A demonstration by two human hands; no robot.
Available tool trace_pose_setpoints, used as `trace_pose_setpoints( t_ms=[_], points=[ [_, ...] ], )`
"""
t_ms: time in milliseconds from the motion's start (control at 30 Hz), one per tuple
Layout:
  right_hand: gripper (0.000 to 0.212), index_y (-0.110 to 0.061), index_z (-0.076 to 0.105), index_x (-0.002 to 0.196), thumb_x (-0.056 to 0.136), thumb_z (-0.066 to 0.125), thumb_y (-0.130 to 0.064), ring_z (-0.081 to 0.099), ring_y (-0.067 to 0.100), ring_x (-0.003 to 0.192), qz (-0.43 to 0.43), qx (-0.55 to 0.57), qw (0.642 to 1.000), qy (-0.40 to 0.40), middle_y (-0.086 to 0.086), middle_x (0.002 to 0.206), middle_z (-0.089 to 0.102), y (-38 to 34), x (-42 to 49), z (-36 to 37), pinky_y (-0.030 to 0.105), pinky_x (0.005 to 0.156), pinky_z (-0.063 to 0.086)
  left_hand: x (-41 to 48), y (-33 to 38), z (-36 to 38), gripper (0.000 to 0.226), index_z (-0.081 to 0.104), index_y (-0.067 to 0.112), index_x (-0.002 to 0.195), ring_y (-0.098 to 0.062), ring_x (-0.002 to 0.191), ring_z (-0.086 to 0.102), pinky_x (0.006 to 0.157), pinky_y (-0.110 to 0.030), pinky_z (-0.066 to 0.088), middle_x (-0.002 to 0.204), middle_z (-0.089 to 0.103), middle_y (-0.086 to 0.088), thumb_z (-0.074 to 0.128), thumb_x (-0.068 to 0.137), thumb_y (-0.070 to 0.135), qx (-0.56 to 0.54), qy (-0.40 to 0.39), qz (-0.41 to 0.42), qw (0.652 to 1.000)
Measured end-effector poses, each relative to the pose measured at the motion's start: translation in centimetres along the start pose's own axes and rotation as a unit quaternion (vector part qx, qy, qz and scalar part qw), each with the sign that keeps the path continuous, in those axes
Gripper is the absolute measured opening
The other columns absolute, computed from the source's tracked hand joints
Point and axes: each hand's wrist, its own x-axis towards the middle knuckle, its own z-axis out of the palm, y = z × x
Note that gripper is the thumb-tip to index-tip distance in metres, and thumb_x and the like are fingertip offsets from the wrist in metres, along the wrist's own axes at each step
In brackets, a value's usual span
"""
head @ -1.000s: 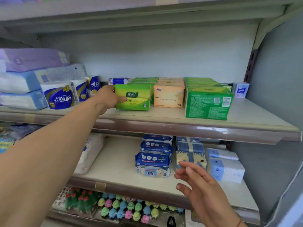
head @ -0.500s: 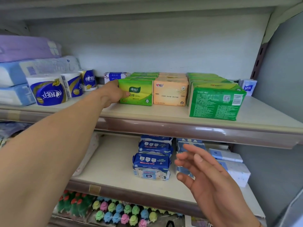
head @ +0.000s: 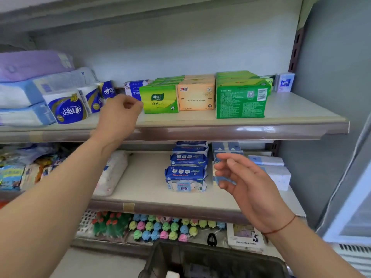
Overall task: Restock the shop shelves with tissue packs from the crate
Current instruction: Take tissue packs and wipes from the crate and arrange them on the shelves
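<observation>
A light green tissue pack (head: 159, 99) stands on the upper shelf (head: 200, 117), flush against an orange pack (head: 196, 95) and near a large dark green pack (head: 241, 97). My left hand (head: 120, 115) hovers just left of the light green pack with loosely curled fingers, holding nothing. In front of the lower shelf, my right hand (head: 247, 183) hangs with relaxed fingers and is empty. The dark crate (head: 210, 259) shows at the bottom edge, its contents mostly hidden.
Toilet rolls (head: 68, 109) and big soft packs (head: 30, 83) fill the upper shelf's left. Blue wipe packs (head: 186, 171) and pale blue boxes (head: 269, 167) sit on the lower shelf (head: 150, 197). Coloured small items (head: 160, 229) lie below. A fridge door (head: 353, 197) stands at right.
My left hand has let go of the light green pack and drawn back to its left. The view has dropped, bringing the crate into sight.
</observation>
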Motion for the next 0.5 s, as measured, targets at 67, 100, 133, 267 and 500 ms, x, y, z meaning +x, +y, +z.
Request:
trace_pose_setpoints(
  t_ms=[67, 100, 133, 267, 500],
  points=[
    [0.025, -0.011, 0.076, 0.113, 0.099, 0.056, -0.013, 0.062, 0.025, 0.097, -0.007, -0.007, 1.000, -0.003, 0.015, 0.104, 0.070, -0.1, -0.9, -0.2, 0.038, 0.075, 0.050, -4.3, 0.2, -0.5, 0.019, 0.071, 0.027, 0.102, -0.015, 0.092, 0.070, 0.090, -0.043, 0.058, 0.094, 0.073, 0.008, 0.064, 0.093, 0.042, -0.046, -0.020, 0.002, 0.999],
    [0.025, -0.012, 0.076, 0.113, 0.101, 0.055, -0.012, 0.062, 0.025, 0.096, -0.010, -0.012, 1.000, -0.003, 0.014, 0.105, 0.070, -0.1, -1.4, -0.2, 0.038, 0.075, 0.049, -6.5, 0.3, -0.6, 0.018, 0.071, 0.028, 0.102, -0.015, 0.092, 0.071, 0.090, -0.045, 0.058, 0.092, 0.073, 0.008, 0.065, 0.093, 0.042, -0.059, -0.032, 0.001, 0.998],
    [0.025, -0.013, 0.076, 0.113, 0.102, 0.054, -0.011, 0.062, 0.025, 0.096, -0.011, -0.017, 1.000, -0.002, 0.014, 0.104, 0.070, 0.1, -1.9, -0.2, 0.038, 0.076, 0.050, -8.7, 0.3, -0.6, 0.016, 0.071, 0.030, 0.102, -0.014, 0.092, 0.070, 0.090, -0.045, 0.058, 0.092, 0.073, 0.008, 0.065, 0.094, 0.042, -0.066, -0.046, 0.000, 0.997],
    [0.023, -0.011, 0.074, 0.116, 0.103, 0.054, -0.012, 0.062, 0.023, 0.094, 0.008, -0.048, 0.999, -0.002, 0.012, 0.105, 0.070, 1.2, -4.5, -0.6, 0.035, 0.073, 0.051, -17.0, -0.7, 0.6, 0.010, 0.069, 0.033, 0.103, -0.011, 0.092, 0.069, 0.087, -0.042, 0.059, 0.094, 0.073, 0.011, 0.065, 0.097, 0.040, -0.094, -0.113, 0.000, 0.989],
    [0.020, -0.011, 0.074, 0.112, 0.101, 0.057, -0.008, 0.063, 0.020, 0.088, 0.093, -0.159, 0.983, 0.010, 0.008, 0.097, 0.073, 5.6, -9.9, -3.5, 0.029, 0.067, 0.053, -28.6, -5.5, 5.1, 0.005, 0.070, 0.033, 0.098, -0.008, 0.088, 0.068, 0.082, -0.034, 0.057, 0.089, 0.072, 0.011, 0.067, 0.095, 0.037, -0.124, -0.185, -0.069, 0.973]
  ],
)
